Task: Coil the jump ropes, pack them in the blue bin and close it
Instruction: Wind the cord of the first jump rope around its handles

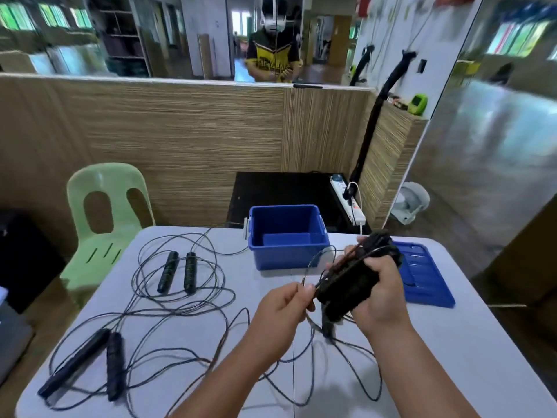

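- At centre right of the frame, my right hand (381, 292) is wrapped round a black bundle of handles (346, 286). The fingers curl tight over it and hold it up above the table (452, 342).
- Just left of that, my left hand (281, 304) pinches the thin cord (312, 262) between thumb and fingertips. The cord runs on to the bundle, and I can see turns of it lying across the handles.
- At lower centre, more of that cord hangs down and sprawls in loose loops on the table.
- Behind my hands, mid-frame, the blue bin (286, 236) stands at the table's far edge, open, with its blue floor showing.
- To the right of the bin, the blue lid (425, 276) lies flat on the table, partly hidden behind my right hand.
- At middle left, a second rope's two handles (177, 271) lie side by side, with cord in loose rings around them.
- At lower left, a third pair of handles (87, 363) lies near the table's near edge, its cord uncoiled.
- At far left, a green chair (105, 212) stands by the table. Behind the bin, a white power strip (349, 203) lies on a dark surface.
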A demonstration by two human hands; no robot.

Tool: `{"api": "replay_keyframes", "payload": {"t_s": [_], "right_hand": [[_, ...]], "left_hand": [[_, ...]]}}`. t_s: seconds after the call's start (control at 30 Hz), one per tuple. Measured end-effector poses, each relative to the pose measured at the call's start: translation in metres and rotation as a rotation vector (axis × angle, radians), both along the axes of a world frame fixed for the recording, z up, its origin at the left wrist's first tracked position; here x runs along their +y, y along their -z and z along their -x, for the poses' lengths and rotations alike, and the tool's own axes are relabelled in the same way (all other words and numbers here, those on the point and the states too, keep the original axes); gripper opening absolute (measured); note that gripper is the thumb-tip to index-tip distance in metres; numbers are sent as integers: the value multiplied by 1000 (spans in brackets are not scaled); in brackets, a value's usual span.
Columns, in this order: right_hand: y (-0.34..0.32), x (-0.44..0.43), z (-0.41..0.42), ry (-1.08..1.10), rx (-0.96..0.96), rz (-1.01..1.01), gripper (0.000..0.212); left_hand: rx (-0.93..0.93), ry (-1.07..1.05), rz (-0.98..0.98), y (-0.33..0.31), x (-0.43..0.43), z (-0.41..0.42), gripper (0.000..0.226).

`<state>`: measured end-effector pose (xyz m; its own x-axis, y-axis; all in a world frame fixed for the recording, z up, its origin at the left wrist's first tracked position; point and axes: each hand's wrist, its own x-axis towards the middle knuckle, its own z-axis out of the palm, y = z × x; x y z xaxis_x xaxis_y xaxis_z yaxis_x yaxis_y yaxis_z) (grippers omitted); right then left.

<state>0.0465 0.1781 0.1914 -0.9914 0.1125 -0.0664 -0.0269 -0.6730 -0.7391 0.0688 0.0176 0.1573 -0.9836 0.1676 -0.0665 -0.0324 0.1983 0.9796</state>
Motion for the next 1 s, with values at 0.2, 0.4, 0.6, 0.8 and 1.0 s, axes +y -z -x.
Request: {"api": "replay_keyframes", "payload": {"t_s": [0.2,0.4,0.6,0.8,1.0], "right_hand": [[-6,-6,3,32,91,215,25],[-10,-13,5,36,93,339,33],[-15,-22,3,-10,92,441,32],[-16,-29,3,-35,59,545,29],[-17,-32,-2,-59,28,599,26]], "left_hand": [[40,-2,-4,3,-2,-12,43],[41,51,-141,3,-5,-13,40],[-38,142,-317,6,-13,-3,36],[-105,209,-396,20,-10,2,36],[-137,265,-246,29,-1,9,35]]}}
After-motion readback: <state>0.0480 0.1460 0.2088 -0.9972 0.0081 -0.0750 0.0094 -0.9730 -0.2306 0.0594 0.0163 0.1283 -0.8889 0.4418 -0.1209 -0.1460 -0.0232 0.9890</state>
